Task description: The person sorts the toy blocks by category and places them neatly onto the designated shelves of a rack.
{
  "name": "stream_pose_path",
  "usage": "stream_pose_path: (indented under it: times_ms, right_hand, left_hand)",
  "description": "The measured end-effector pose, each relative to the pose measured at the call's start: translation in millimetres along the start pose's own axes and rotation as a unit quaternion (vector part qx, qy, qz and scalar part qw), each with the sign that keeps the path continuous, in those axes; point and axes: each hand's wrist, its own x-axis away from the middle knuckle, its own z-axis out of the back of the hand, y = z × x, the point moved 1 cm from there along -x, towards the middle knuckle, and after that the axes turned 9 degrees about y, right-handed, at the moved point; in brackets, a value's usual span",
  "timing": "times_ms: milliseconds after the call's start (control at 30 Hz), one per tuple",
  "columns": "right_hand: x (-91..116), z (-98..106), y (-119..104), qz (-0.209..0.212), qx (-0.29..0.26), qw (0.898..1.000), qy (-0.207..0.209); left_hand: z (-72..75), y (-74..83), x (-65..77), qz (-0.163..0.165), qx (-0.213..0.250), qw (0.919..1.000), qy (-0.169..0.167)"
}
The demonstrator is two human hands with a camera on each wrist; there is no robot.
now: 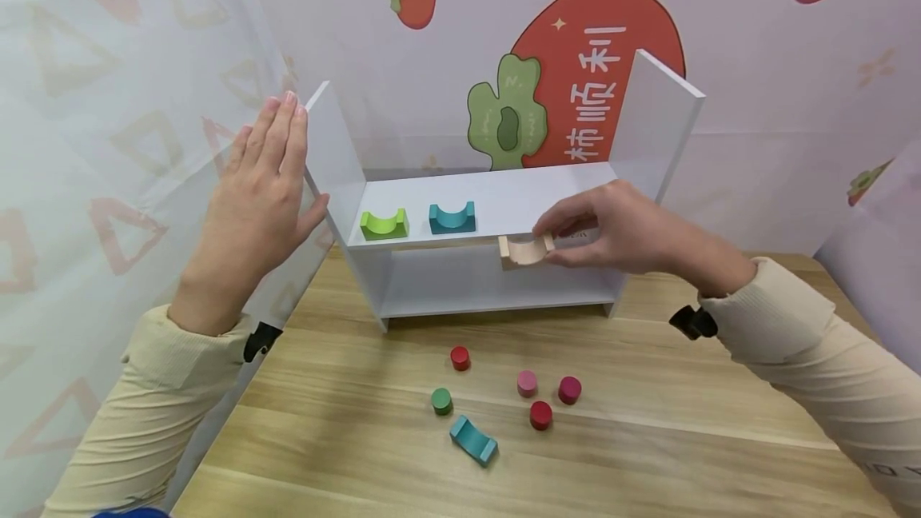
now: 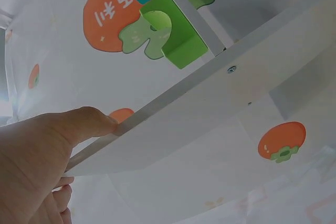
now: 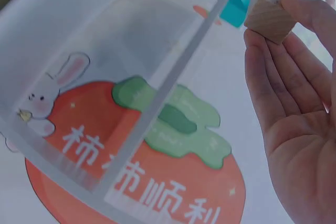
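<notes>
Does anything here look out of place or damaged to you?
Nothing looks damaged. One loose teal block lies at an angle on the table, while the green block and another teal block sit in line on the shelf. Also, the printed lettering behind runs sideways.

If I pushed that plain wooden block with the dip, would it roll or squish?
The wooden block probably won't squish: its edges look crisp where the right hand pinches it. It's likely light, being small beside that hand. Its flat sides suggest it would slide rather than roll.
</notes>
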Motion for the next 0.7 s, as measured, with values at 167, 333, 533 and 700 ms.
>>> stream_pose_path:
  times_ms: [167,333,533,700]
  right_hand:
    - [-14.4,7.5,5.6,-0.016,-0.006,1.0,0.008]
    - [-26.4,8.8,13.8,-0.046,-0.007,0.999,0.02]
    - [-35.1,4.3,27.0,-0.071,-0.003,0.997,0.03]
    - [-38.9,1.7,34.9,-0.085,0.003,0.996,0.033]
  left_hand:
    - [0.1,-0.2,0.1,-0.002,0.001,1.0,0.002]
    - [0.0,0.0,-0.4,-0.004,0.001,1.0,0.004]
    - [0.4,0.0,-0.9,-0.007,0.0,1.0,0.005]
    - [-0.1,-0.8,-0.5,-0.003,-0.001,1.0,0.004]
